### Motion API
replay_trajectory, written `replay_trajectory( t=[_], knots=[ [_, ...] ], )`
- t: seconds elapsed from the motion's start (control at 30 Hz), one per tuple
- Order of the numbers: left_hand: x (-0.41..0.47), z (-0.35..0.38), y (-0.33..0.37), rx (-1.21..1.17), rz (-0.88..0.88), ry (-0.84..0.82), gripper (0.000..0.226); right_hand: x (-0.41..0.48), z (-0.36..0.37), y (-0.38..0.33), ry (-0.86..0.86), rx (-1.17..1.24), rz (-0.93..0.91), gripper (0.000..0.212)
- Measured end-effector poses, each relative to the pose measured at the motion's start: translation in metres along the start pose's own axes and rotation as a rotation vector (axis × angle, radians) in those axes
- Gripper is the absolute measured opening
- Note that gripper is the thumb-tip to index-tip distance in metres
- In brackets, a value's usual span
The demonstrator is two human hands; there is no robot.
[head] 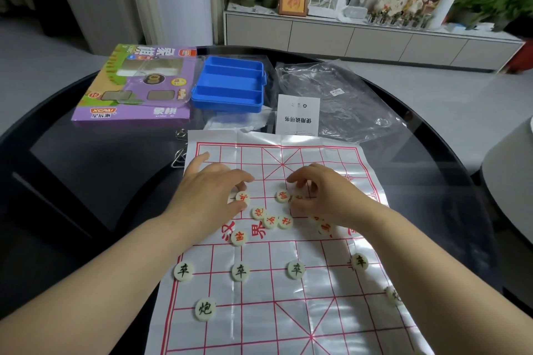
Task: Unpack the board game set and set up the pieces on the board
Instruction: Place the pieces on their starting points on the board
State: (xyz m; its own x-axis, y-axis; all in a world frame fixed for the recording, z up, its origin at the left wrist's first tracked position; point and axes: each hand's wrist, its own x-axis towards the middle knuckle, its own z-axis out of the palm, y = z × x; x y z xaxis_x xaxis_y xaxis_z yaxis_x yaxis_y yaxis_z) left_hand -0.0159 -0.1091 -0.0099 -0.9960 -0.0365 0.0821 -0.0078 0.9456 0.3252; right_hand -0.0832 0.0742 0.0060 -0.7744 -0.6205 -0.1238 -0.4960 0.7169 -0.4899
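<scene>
I'm mid-setup: black soldiers (240, 271) stand ranked on the near half of the paper xiangqi board (259, 314), while red pieces (271, 221) lie heaped at the river. My left hand (207, 190) pinches one red piece (242, 197). My right hand (326, 193) curls over others, and I cannot tell if it grips any. Next, I'd say, each red goes to its far-side point.

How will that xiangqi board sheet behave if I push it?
Probably floppy: the board sheet shows fold creases and a rippled edge. Its glossy film likely slides easily on the smooth table, shifting the pieces.
</scene>
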Motion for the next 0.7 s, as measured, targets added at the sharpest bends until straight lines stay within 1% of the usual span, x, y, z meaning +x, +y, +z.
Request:
replay_trajectory(
  t=[0.07,0.23,0.3,0.4,0.5,0.57,0.63,0.7],
  knots=[
    [0.001,0.0,0.0,0.007,0.0,-0.007,0.04,0.004,0.003,-0.003,-0.01,-0.05,-0.023,0.04],
    [-0.003,-0.005,0.005,-0.039,-0.018,-0.008,0.042,0.008,0.006,-0.013,0.002,-0.212,-0.081,0.031],
    [-0.009,-0.008,0.005,-0.105,-0.042,0.038,0.042,0.003,0.001,-0.012,0.018,-0.208,-0.105,0.029],
    [-0.023,-0.007,-0.002,-0.214,-0.035,0.184,0.038,-0.013,-0.011,-0.007,0.043,-0.159,-0.127,0.025],
    [-0.037,-0.003,-0.01,-0.286,-0.001,0.286,0.034,-0.029,-0.012,-0.002,0.0,-0.186,-0.146,0.025],
    [-0.041,-0.003,-0.015,-0.268,0.04,0.304,0.031,-0.034,-0.006,-0.002,-0.048,-0.252,-0.157,0.027],
    [-0.042,-0.001,-0.02,-0.253,0.042,0.307,0.029,-0.034,-0.001,-0.005,-0.082,-0.315,-0.159,0.03],
    [-0.041,0.004,-0.027,-0.247,0.035,0.294,0.025,-0.033,-0.003,-0.007,-0.09,-0.306,-0.151,0.031]
  ],
)
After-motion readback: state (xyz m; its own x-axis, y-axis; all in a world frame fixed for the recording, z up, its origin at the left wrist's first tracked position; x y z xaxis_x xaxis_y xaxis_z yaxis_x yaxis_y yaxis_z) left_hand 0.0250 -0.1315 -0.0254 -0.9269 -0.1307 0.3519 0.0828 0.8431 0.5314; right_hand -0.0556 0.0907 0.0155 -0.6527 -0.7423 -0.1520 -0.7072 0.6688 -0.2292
